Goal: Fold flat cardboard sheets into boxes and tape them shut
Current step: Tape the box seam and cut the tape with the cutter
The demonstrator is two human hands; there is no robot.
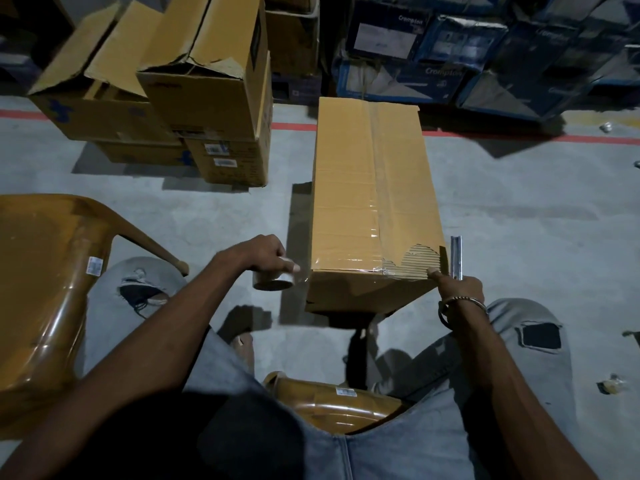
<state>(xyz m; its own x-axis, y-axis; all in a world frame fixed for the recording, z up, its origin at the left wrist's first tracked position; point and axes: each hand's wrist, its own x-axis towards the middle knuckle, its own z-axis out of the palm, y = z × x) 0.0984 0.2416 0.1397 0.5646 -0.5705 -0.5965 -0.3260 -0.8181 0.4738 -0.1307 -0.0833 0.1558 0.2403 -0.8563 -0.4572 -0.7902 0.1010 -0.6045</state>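
Note:
A long brown cardboard box (367, 188) lies on the floor in front of me, its top seam covered with clear tape. Its near right corner is torn, showing the corrugation. My left hand (266, 254) grips a roll of clear tape (273, 280) just left of the box's near edge, and a strip of tape stretches from the roll along that edge. My right hand (460, 289) holds a slim metal blade (456, 258) upright and presses a fingertip on the tape at the torn corner.
A brown plastic chair (45, 292) stands at my left, and I sit on another (332, 403). Stacked brown boxes (194, 98) stand at the back left, dark blue cartons (485, 53) along the back right. A red floor line (294, 126) runs behind the box.

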